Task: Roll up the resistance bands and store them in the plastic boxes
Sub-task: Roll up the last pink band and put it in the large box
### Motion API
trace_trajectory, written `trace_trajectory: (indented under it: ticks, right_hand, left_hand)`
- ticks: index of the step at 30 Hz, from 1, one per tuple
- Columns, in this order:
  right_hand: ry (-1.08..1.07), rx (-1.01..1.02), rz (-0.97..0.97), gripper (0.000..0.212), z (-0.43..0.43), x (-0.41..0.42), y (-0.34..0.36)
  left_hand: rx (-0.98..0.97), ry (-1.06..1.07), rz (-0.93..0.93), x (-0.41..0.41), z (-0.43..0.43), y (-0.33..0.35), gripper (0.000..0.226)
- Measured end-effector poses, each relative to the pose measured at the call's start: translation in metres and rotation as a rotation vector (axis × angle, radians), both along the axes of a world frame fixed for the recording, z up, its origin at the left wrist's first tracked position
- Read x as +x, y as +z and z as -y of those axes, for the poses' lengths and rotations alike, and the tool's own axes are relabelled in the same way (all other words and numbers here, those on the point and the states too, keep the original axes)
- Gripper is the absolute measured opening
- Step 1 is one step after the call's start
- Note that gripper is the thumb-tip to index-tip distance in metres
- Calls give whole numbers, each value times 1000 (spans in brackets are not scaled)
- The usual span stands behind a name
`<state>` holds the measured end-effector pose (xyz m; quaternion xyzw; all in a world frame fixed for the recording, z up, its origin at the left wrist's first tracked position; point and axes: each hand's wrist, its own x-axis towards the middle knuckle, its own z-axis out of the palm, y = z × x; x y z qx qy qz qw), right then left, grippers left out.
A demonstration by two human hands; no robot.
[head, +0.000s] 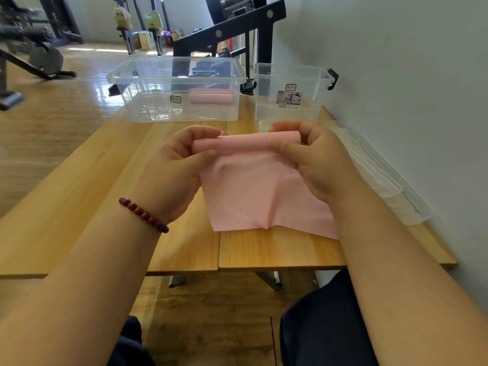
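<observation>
pink band (264,186) | rolled end betw. both hands: L (177,165), R (314,157) pinching

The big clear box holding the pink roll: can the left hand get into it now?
Probably yes: the box has no lid on, and only bare table lies between it and the left hand. That hand, though, is busy gripping the pink band with the right hand.

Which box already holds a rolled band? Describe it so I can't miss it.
Two clear boxes stand at the table's far edge. It's the wide box on the left, shallow, with a pink roll inside; the narrow box beside it is taller with black latches.
</observation>
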<state>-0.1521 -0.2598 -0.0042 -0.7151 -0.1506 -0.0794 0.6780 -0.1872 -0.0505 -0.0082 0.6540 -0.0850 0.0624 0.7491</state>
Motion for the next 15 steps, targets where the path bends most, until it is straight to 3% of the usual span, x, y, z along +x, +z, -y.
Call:
trace_trajectory:
  ticks: [8,15]
  right_hand:
    - [-26,-53,117,27,-5,-4,-1]
    - [51,-29,30,25,-2,0,-7]
  left_hand:
    - [50,22,-80,1,3,-2,15]
    - [120,64,31,2,-2,-3,17]
